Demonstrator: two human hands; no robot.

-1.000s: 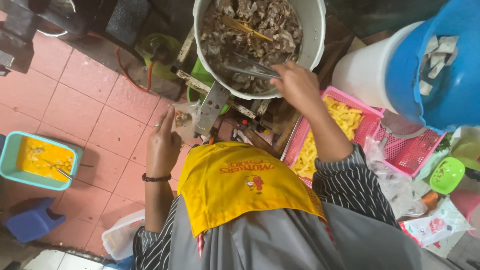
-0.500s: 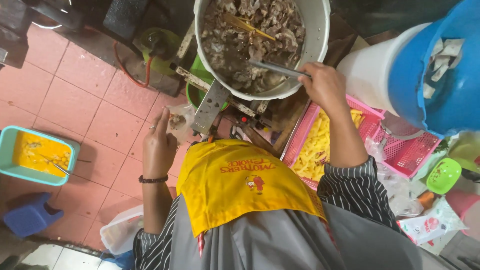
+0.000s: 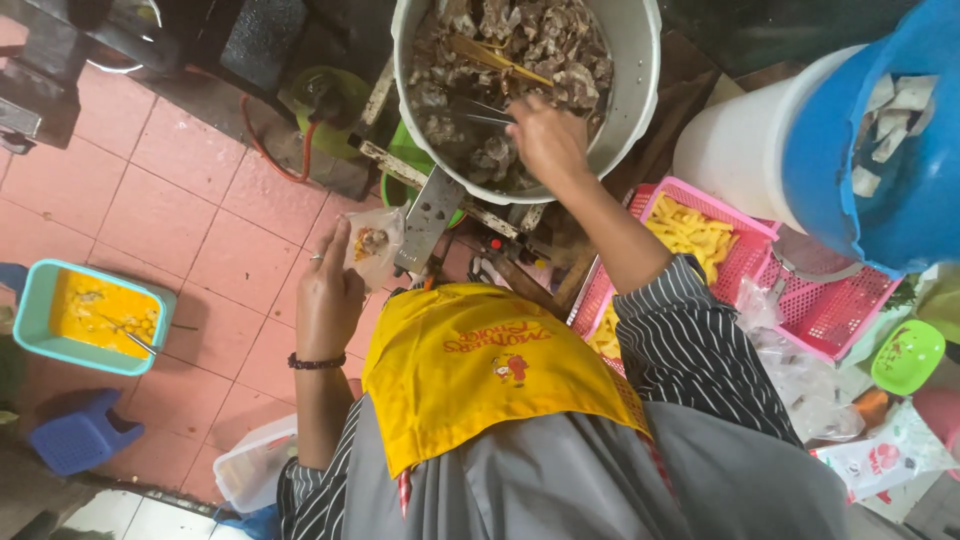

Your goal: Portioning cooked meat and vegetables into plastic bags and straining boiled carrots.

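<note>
A large white pot [image 3: 640,60] full of greyish-brown pieces of food stands at the top of the head view. My right hand [image 3: 545,140] reaches over its rim and grips a metal utensil [image 3: 480,112] that dips into the food. Wooden sticks [image 3: 495,60] lie across the contents. My left hand [image 3: 330,290] is held out over the red tiled floor and holds a small clear plastic bag [image 3: 372,245] with a bit of food inside. A yellow apron [image 3: 490,370] covers my front.
A pink basket [image 3: 740,250] of yellow strips sits right of the pot, beside a white bucket [image 3: 735,150] and a blue container [image 3: 890,150]. A teal tub [image 3: 45,300] of yellow liquid and a blue stool [image 3: 80,435] stand on the floor at left. A green gas cylinder [image 3: 330,100] sits behind.
My right hand has moved left, further over the pot, with the utensil. My left hand has risen a little and the small bag in it now shows.
</note>
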